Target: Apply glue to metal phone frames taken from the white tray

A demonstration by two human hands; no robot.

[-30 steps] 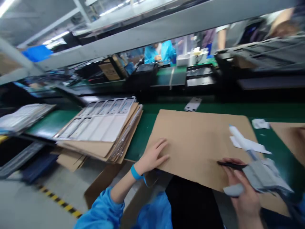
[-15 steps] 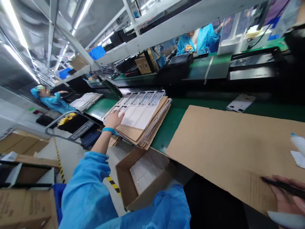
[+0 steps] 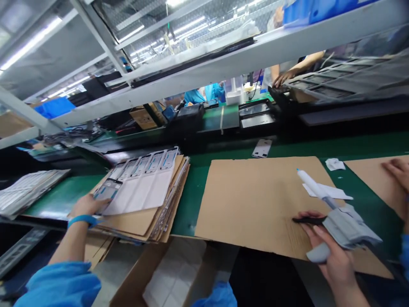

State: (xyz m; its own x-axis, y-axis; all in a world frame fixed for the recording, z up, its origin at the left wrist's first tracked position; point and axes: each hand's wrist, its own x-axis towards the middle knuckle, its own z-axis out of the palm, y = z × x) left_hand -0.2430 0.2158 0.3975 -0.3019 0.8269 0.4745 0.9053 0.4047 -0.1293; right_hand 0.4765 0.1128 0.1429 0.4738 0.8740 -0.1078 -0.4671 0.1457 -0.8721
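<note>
Left hand (image 3: 85, 205) reaches out to the near left corner of a stack of cardboard sheets (image 3: 143, 213) on the green surface (image 3: 60, 196). Its fingers close on a dark-framed flat part (image 3: 107, 190) at the corner of the top white sheet (image 3: 142, 183), which carries rows of similar parts. A blue wristband (image 3: 83, 220) sits on that wrist.

Right hand (image 3: 329, 251) is low at the right, wrapped around a bundle of grey pieces (image 3: 347, 226) and a thin black tool (image 3: 308, 220), which it pins against the fingers. A white tube (image 3: 315, 187) sticks up from the bundle. The hand hovers over the near edge of a large bare cardboard sheet (image 3: 255, 200), which lies flat just beside the stack.

A single white part (image 3: 262, 148) lies farther back on the surface. Another person's hand (image 3: 396, 170) rests on a second cardboard sheet (image 3: 372, 175) at far right. An open box (image 3: 159, 277) stands below the surface edge.
</note>
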